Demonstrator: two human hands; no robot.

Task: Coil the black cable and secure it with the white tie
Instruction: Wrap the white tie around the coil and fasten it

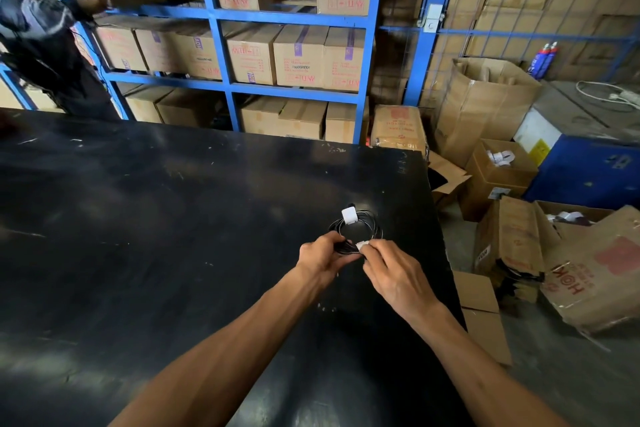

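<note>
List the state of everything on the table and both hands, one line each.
black cable: coiled in loops, lying on the table.
white tie: at the coil's near side, pinched between both hands, not clearly fastened.
white block: on the coil's far side.
left hand: gripping the coil.
right hand: fingertips on the tie.

Both bare forearms extend forward from the lower edge of view and converge toward the centre right. Left hand (323, 258): back of hand up, fingers curled inward toward the right, grip closed on a bundle of thin black cable (346, 248). Right hand (394, 274): back of hand up, wrist angled left, fingertips (372, 248) pinched on a small white tie (362, 245). The two hands meet, fingertips touching or nearly so.
</note>
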